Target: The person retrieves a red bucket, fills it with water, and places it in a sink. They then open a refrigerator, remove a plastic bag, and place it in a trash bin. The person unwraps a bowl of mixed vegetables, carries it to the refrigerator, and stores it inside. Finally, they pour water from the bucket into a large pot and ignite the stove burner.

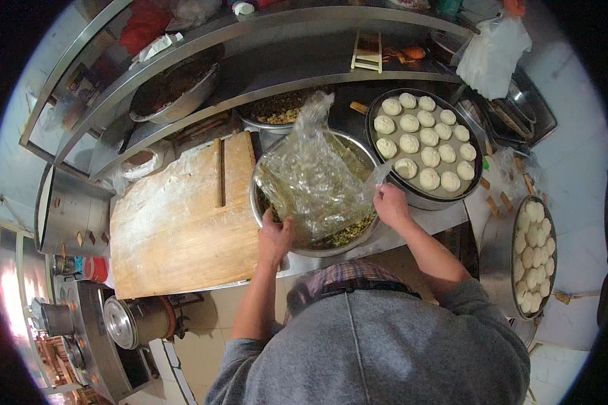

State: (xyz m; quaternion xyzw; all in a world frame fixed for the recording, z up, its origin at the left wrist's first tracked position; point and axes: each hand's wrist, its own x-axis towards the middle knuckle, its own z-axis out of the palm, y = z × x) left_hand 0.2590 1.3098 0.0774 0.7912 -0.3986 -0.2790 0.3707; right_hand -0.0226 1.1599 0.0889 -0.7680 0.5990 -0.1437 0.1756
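A clear plastic sheet or bag [314, 187] lies crumpled over a large metal bowl [352, 248] of chopped green filling [349, 234]. My right hand [392, 205] pinches the plastic at the bowl's right rim. At the near left rim is my left hand [276, 235], its fingers at the plastic's edge; whether they grip it is hard to see. The plastic hides most of the filling. Right of the bowl stands a round steamer tray [425, 187] bearing several pleated buns [429, 136].
A floured wooden board [182, 228] lies left of the bowl, with a rolling pin [217, 172] on it. Behind runs a metal shelf [283, 96] with a basin [177, 104] of dark filling. Another steamer [501, 258] of buns stands at right. A tall pot [76, 212] stands far left.
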